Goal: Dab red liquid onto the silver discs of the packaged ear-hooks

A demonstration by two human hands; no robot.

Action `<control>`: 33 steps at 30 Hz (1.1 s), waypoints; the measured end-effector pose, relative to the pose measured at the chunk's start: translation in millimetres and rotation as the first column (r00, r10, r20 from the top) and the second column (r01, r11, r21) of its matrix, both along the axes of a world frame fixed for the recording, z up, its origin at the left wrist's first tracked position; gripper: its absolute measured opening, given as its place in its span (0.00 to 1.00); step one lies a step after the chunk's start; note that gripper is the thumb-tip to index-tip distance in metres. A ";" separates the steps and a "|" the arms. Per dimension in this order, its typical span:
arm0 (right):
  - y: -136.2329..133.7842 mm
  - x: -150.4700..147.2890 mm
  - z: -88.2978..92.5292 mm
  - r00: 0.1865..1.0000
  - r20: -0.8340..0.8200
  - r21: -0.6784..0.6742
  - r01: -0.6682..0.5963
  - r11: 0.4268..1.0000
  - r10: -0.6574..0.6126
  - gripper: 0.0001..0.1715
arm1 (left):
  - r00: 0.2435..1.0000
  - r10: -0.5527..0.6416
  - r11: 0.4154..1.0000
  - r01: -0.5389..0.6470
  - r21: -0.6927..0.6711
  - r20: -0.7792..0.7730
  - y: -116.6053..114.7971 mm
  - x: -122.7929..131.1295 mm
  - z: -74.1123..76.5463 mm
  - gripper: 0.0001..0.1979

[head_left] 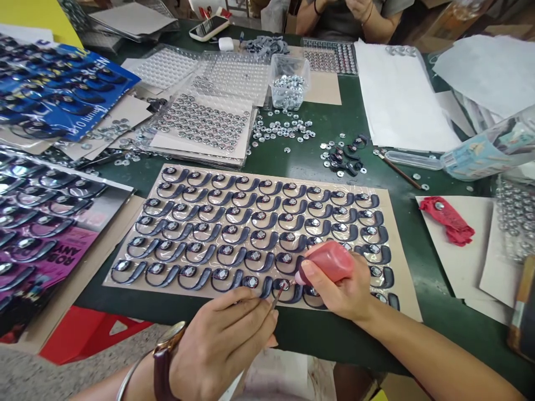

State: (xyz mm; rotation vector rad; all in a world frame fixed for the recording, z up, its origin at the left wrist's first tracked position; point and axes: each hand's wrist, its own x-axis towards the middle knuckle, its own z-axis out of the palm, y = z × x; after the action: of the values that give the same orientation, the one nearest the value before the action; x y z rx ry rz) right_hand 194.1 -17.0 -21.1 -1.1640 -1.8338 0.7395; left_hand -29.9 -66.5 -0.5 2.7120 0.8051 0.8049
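Observation:
A tan card point(397, 245) on the green table carries rows of dark curved ear-hook pieces point(234, 234), each with a round metal disc. My left hand point(221, 348), with a watch on its wrist, pinches a thin stick point(276, 299) whose tip touches a piece in the nearest row. My right hand point(340, 289) grips a soft pink squeeze bottle point(330, 260), its nozzle pointing left at the same piece.
Clear blister trays of metal discs point(204, 120) lie behind the card. A plastic tub of discs point(288, 83) and loose discs point(284, 131) sit farther back. More filled cards point(37, 223) lie left. A red cloth point(449, 220) lies right. Another person point(351, 16) sits opposite.

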 end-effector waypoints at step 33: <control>-7.5 46.5 11.7 0.985 -0.144 -0.105 0.077 0.992 -0.092 0.06 | 0.998 -0.067 0.995 0.068 0.070 -0.012 3.8 20.6 5.3 0.09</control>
State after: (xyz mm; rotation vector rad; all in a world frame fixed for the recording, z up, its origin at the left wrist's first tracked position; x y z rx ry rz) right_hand 240.5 -24.5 -9.4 -1.2091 -1.6308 0.8530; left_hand -9.3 -62.7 4.8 2.7901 0.6954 0.8215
